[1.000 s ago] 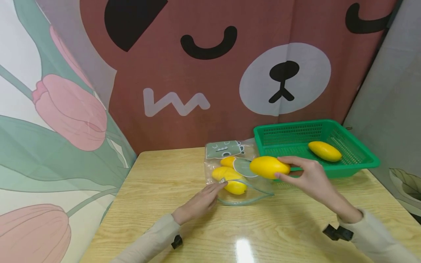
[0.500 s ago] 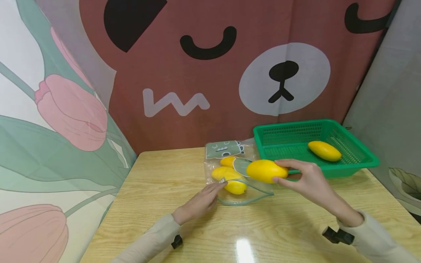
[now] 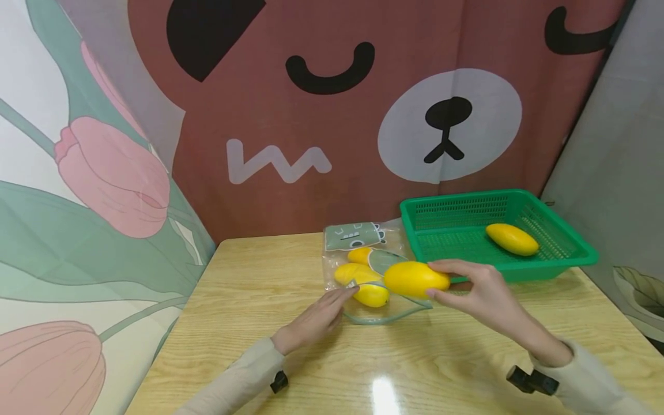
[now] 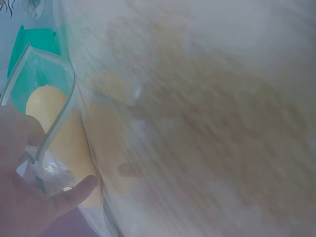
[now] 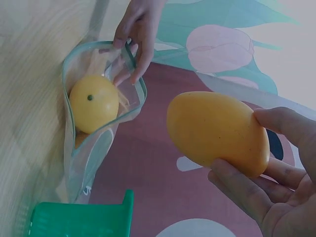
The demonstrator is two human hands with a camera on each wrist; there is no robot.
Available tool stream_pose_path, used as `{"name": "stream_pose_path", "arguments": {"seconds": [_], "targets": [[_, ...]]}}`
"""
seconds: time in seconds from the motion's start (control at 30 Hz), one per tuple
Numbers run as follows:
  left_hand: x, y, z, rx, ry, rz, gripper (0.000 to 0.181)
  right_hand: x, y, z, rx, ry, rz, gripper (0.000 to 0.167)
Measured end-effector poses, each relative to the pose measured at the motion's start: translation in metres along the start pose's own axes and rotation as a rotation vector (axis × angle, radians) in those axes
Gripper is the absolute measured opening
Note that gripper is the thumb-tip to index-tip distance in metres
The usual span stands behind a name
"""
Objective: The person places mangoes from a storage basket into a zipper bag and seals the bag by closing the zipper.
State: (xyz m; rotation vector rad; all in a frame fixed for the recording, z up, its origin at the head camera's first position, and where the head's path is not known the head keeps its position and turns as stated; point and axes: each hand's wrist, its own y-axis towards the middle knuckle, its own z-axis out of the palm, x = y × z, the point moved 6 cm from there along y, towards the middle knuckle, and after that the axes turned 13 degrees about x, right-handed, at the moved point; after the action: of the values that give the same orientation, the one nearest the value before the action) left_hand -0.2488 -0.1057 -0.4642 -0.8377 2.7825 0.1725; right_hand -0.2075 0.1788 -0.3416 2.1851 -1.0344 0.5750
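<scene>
My right hand grips a yellow mango by one end, thumb and fingertips around it. In the right wrist view this mango is held apart from the bag, above the table. My left hand pinches the rim of a clear zip bag, whose mouth gapes toward me. In the right wrist view the left hand has fingers over the green-edged rim. Inside the bag lie a mango near the mouth and another mango deeper in, partly covered by the bag's green print.
A green plastic basket stands behind and right of the bag, with one mango in it. The wooden table meets a curtain with a bear print at the back. A floral cloth hangs at left.
My right hand has moved the mango left and toward me, closer to the bag's mouth. The left hand and the bag stay where they were.
</scene>
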Motion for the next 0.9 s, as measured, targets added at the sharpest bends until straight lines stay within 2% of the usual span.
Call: {"name": "stream_pose_path", "arguments": {"seconds": [0.43,0.7,0.9], "targets": [[-0.001,0.0,-0.001,-0.042,0.015,0.029,0.074,0.004,0.002,0.012,0.034,0.058,-0.009,0.043],[0.0,0.0,-0.001,-0.011,0.005,-0.013,0.074,0.008,0.002,0.024,0.088,0.116,-0.016,0.044],[0.0,0.001,0.0,-0.032,-0.001,0.011,0.073,0.009,0.003,0.032,0.122,0.13,-0.004,0.045]]}}
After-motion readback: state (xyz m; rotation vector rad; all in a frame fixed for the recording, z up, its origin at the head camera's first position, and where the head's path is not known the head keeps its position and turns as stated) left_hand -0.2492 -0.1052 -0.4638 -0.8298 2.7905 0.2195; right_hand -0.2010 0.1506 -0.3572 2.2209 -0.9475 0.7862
